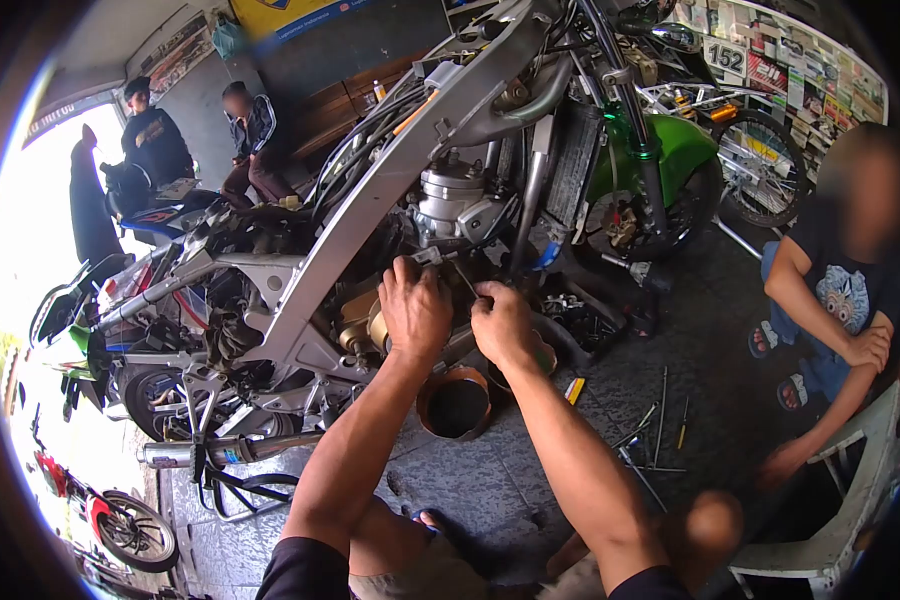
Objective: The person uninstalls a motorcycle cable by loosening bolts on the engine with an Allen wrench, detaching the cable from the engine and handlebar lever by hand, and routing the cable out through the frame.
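Note:
A partly stripped motorcycle with a grey frame (370,200) and a green front fender (660,155) stands before me. My left hand (415,308) is at the lower engine, just below the silver cylinder (452,200), its fingers bent together over a part hidden beneath them. Close on its right, my right hand (502,322) has its fingers closed round a thin metal rod (466,278) that slants up toward the engine. Below both hands, a round dark container (455,403) rests on the floor.
Several tools (660,430) and a yellow box (574,390) lie on the floor at right. A person (850,270) sits at the far right by a pale chair (830,540). Two people are at the back left. A red motorcycle (100,510) stands lower left.

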`<state>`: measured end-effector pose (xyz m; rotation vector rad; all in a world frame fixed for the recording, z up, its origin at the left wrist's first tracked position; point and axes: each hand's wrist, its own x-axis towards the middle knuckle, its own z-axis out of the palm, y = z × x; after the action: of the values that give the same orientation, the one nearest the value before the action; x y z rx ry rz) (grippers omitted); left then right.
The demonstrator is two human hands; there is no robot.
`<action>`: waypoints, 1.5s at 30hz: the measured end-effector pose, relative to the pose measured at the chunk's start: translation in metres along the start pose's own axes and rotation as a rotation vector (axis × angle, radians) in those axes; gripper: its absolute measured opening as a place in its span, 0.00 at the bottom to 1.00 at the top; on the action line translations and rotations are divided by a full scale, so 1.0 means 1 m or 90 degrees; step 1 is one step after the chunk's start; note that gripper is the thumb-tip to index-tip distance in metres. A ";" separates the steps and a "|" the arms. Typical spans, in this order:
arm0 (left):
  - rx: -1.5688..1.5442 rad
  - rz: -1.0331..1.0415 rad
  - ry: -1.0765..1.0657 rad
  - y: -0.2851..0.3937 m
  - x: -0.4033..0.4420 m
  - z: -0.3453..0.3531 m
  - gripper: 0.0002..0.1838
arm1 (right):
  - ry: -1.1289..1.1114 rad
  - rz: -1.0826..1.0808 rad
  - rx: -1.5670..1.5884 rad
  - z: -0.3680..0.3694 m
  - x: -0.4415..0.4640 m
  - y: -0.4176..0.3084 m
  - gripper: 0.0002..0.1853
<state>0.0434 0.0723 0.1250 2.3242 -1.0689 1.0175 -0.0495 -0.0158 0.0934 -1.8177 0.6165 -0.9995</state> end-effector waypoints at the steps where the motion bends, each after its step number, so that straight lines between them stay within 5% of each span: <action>1: 0.004 0.000 0.001 0.001 0.001 0.001 0.13 | -0.003 -0.011 -0.004 0.001 0.001 0.000 0.14; 9: -0.003 -0.006 0.041 0.002 0.004 0.000 0.12 | -0.093 0.057 0.107 0.004 0.009 0.011 0.15; 22: -0.004 -0.035 0.008 -0.001 0.004 0.001 0.17 | 0.005 -0.057 -0.031 -0.001 0.002 -0.002 0.13; 30: -0.061 0.011 -0.001 -0.007 0.001 -0.005 0.14 | -0.055 0.007 0.051 -0.011 0.003 0.006 0.13; 40: -0.053 0.087 0.010 -0.007 0.003 -0.004 0.11 | 0.039 -0.004 0.058 -0.010 -0.016 0.016 0.12; 45: -0.025 0.072 -0.014 -0.005 0.005 -0.006 0.10 | 0.019 0.152 0.129 -0.018 -0.041 0.048 0.19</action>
<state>0.0463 0.0766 0.1324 2.2709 -1.2294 1.0055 -0.0864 -0.0143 0.0391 -1.5147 0.7057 -0.8947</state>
